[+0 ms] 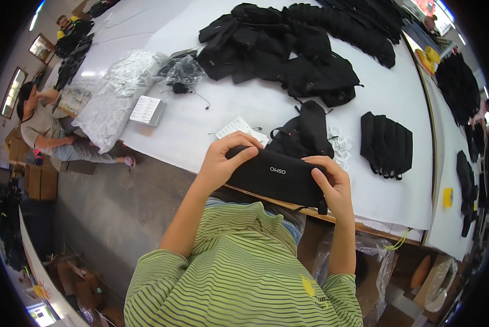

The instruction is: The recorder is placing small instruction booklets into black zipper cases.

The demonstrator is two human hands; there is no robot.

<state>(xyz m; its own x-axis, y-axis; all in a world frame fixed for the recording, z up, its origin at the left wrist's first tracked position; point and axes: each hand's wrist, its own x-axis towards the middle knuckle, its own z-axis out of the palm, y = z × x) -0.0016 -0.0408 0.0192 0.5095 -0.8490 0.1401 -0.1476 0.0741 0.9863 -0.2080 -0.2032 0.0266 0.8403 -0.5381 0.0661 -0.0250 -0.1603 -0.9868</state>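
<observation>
Head-worn fisheye cam, single view, looks steeply down over wearer's chest at both hands, close up, just off the white bench's (288, 103) near edge; straight lines bow toward frame rim.

Blk pouch (277, 177) w/ white print; green-blk striped shirt (239, 272); white table (288, 120).

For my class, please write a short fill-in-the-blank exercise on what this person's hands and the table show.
1. Both hands, left and right, hold one ____ pouch.
2. The table has a ____ top.
3. The person's shirt is green with dark ____.
4. The row of folded black pouches lies to the person's ____.

Missing words: black; white; stripes; right
</observation>
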